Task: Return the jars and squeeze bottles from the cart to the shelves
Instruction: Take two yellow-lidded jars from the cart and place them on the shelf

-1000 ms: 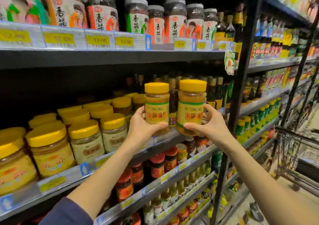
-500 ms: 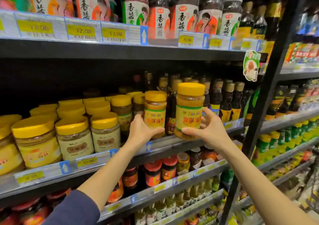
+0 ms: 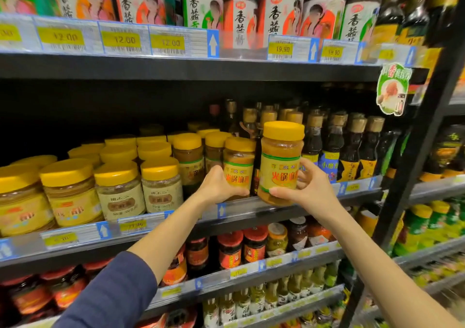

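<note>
Shelf front [image 3: 251, 214]: jar [image 3: 239, 174] in each grip [image 3: 217, 188]

One head-worn camera looks forward, close up, at the stocked middle shelf [image 3: 251, 212] from slightly below.

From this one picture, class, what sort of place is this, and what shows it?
Probably a supermarket aisle: yellow price tags line the shelf edges, yellow-lidded jars stand in rows, and dark sauce bottles fill the shelf beside them.
</note>
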A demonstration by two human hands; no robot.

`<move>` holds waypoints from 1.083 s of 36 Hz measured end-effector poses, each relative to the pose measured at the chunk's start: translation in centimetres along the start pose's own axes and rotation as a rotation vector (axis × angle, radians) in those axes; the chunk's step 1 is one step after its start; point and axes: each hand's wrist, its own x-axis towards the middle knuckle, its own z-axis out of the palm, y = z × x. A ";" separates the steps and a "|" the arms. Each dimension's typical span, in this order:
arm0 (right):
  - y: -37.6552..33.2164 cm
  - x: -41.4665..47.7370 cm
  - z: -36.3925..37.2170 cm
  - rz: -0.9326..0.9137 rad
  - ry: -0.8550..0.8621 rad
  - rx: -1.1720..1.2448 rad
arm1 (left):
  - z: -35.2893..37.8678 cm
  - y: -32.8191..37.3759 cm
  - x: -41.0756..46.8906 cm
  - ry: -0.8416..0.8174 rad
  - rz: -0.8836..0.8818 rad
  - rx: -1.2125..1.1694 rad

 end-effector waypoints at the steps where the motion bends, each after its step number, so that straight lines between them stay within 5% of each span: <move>1: 0.0 0.0 -0.1 -0.003 -0.001 0.003 | 0.1 -0.1 0.0 -0.008 0.003 -0.004; 16: 0.9 0.0 0.4 0.016 -0.012 0.026 | 0.5 -1.4 1.4 -0.070 0.133 0.098; 39: 0.6 -0.7 0.9 -0.002 -0.037 0.012 | -0.7 -0.9 1.5 0.057 -0.026 0.189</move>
